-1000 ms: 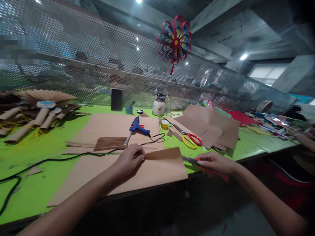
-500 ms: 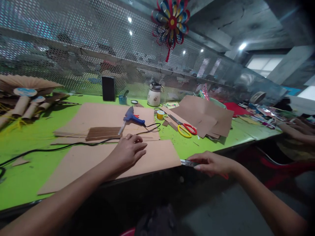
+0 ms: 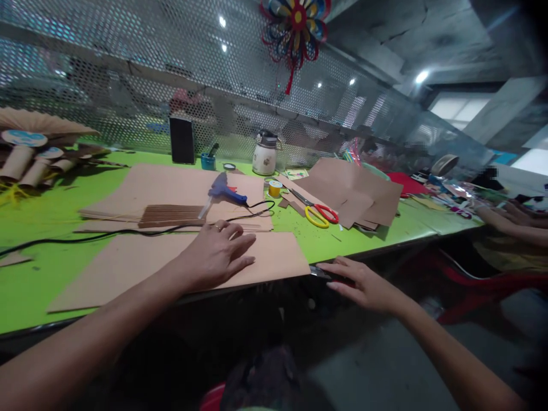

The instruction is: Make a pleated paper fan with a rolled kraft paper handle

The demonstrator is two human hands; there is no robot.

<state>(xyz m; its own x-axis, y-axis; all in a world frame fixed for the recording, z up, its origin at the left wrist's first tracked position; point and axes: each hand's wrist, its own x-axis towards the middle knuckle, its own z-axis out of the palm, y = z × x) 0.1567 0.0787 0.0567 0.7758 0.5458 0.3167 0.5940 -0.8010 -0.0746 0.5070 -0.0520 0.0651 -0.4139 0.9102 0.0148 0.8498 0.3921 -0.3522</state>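
Observation:
My left hand (image 3: 218, 254) lies on a folded sheet of brown paper (image 3: 274, 254), fingers spread and pressing it against the table. At the sheet's right corner, my right hand (image 3: 357, 281) is closed around a utility knife (image 3: 319, 273). The knife's metal tip meets the paper's edge; its handle is mostly hidden by my fingers. Just beyond my left hand are a pleated brown paper strip (image 3: 171, 216) and a blue glue gun (image 3: 226, 189), both on a stack of brown paper (image 3: 141, 185).
Scissors with red and yellow handles (image 3: 319, 214) lie near a yellow thread spool (image 3: 274, 189). A black cord (image 3: 98, 236) crosses the table (image 3: 25, 297). Behind stand a phone (image 3: 182, 140) and a white bottle (image 3: 264, 154). Paper fans (image 3: 25, 140) are at left; another person's arm (image 3: 505, 220) at right.
The view has tilted slightly, so the table things sit a little higher and further left. My right hand has turned slightly with the knife at the sheet's corner. My left hand stays on the paper.

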